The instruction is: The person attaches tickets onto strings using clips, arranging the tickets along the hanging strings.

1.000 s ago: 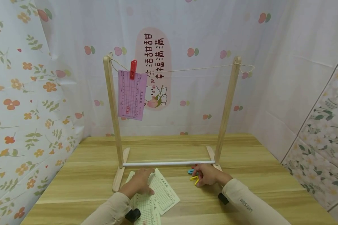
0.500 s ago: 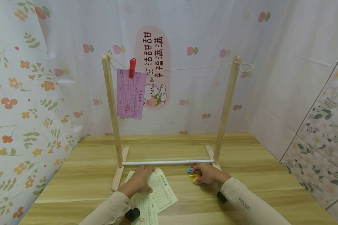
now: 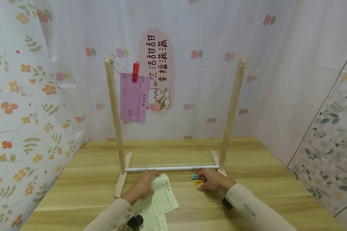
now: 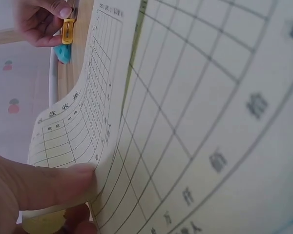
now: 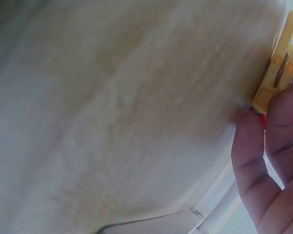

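Note:
My left hand (image 3: 143,186) pinches the upper end of a pale green receipt slip (image 3: 165,195); in the left wrist view the thumb (image 4: 53,187) lies on the bent sheet and fingers show beneath it. More green slips (image 3: 151,216) lie under that hand. Between the thumb and fingers of my right hand (image 3: 213,179) is a yellow clothespin (image 3: 197,182), also visible in the right wrist view as a yellow body (image 5: 279,68). A blue clothespin (image 3: 194,176) lies just behind it, and red bits (image 3: 198,171) peek out by the hand.
A wooden stand with a left post (image 3: 115,118), right post (image 3: 232,115) and white bottom bar (image 3: 172,168) spans the table (image 3: 84,179). From its string (image 3: 188,72) hangs a pink slip (image 3: 134,102) under a red clothespin (image 3: 136,71). Patterned cloths surround the table.
The top green slip has shifted slightly left and its upper end now curves up at my left hand. The yellow clothespin has turned a little in my right hand.

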`<state>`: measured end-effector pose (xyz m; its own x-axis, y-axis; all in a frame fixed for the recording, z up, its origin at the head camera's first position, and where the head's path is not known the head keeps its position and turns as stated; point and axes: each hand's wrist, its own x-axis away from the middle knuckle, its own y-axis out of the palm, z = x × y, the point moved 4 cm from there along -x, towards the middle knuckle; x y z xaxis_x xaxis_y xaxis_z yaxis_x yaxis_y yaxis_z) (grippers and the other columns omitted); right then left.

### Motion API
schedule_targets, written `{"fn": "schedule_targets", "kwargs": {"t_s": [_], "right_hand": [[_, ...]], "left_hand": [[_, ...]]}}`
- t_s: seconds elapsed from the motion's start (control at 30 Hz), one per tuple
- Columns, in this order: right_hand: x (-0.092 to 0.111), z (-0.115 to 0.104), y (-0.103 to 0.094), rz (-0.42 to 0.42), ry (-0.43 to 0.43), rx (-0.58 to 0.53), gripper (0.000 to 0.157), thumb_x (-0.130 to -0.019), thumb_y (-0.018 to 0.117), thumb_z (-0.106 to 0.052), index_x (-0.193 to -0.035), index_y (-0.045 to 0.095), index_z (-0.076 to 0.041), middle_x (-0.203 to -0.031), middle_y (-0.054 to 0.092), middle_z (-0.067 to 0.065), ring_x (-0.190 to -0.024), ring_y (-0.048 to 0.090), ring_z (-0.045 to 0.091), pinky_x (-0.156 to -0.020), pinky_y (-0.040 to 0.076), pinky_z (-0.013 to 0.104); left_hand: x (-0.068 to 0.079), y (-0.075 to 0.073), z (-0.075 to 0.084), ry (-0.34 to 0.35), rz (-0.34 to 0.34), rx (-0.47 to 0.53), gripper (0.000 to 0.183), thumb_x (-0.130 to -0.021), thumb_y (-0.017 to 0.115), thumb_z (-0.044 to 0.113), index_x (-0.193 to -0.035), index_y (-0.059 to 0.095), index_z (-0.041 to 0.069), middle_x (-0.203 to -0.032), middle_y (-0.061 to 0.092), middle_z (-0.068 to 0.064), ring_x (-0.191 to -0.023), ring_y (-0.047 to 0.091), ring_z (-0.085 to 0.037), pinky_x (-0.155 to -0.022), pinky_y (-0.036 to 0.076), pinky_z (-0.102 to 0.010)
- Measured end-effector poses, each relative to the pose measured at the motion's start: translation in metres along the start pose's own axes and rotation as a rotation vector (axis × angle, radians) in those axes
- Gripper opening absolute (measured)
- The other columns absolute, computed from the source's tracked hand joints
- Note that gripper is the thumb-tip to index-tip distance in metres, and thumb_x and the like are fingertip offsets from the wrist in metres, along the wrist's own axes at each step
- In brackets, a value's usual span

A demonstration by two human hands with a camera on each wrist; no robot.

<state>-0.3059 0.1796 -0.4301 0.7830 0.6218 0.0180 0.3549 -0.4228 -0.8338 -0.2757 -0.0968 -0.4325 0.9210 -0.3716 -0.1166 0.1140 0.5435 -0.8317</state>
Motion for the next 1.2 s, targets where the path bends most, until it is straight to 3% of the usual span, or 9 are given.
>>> {"fn": "schedule_targets", "kwargs": {"t_s": [0.27, 0.57, 0.87, 1.2], "right_hand": [[-0.002, 0.001, 0.000, -0.003, 0.009, 0.015, 0.022, -0.081, 0.079, -0.012, -0.094, 0.063, -0.003, -0.069, 0.052, -0.008, -0.061, 0.044, 0.003, -0.057, 0.039, 0.021], [-0.001, -0.002, -0.002, -0.006, 0.006, 0.024, 0.020, -0.083, 0.076, -0.013, -0.095, 0.063, -0.003, -0.073, 0.052, -0.007, -0.065, 0.045, 0.005, -0.060, 0.040, 0.023], [-0.004, -0.004, -0.006, 0.005, -0.019, 0.035, 0.015, -0.087, 0.072, -0.010, -0.095, 0.061, -0.002, -0.073, 0.051, -0.007, -0.064, 0.044, 0.004, -0.059, 0.041, 0.023], [-0.006, -0.004, -0.011, 0.040, -0.035, 0.055, 0.016, -0.087, 0.072, -0.011, -0.095, 0.062, 0.000, -0.070, 0.050, -0.006, -0.062, 0.044, 0.003, -0.057, 0.041, 0.023]], "left_hand": [[-0.002, -0.005, 0.001, 0.059, 0.008, 0.016, 0.050, -0.064, 0.068, -0.020, -0.097, 0.048, 0.010, -0.098, 0.050, -0.010, -0.091, 0.050, -0.027, -0.073, 0.047, -0.043], [-0.002, -0.009, 0.005, 0.122, 0.082, -0.015, 0.051, -0.060, 0.076, -0.016, -0.079, 0.037, 0.010, -0.074, 0.037, -0.001, -0.072, 0.039, -0.019, -0.061, 0.032, -0.032], [-0.004, -0.010, 0.006, 0.112, 0.073, 0.007, 0.045, -0.060, 0.078, -0.015, -0.078, 0.045, 0.011, -0.077, 0.044, -0.002, -0.072, 0.042, -0.018, -0.063, 0.038, -0.033], [-0.004, -0.015, 0.009, 0.075, 0.070, 0.094, 0.036, -0.069, 0.071, -0.017, -0.084, 0.053, 0.011, -0.103, 0.051, -0.013, -0.064, 0.044, -0.014, -0.063, 0.040, -0.033]]}}
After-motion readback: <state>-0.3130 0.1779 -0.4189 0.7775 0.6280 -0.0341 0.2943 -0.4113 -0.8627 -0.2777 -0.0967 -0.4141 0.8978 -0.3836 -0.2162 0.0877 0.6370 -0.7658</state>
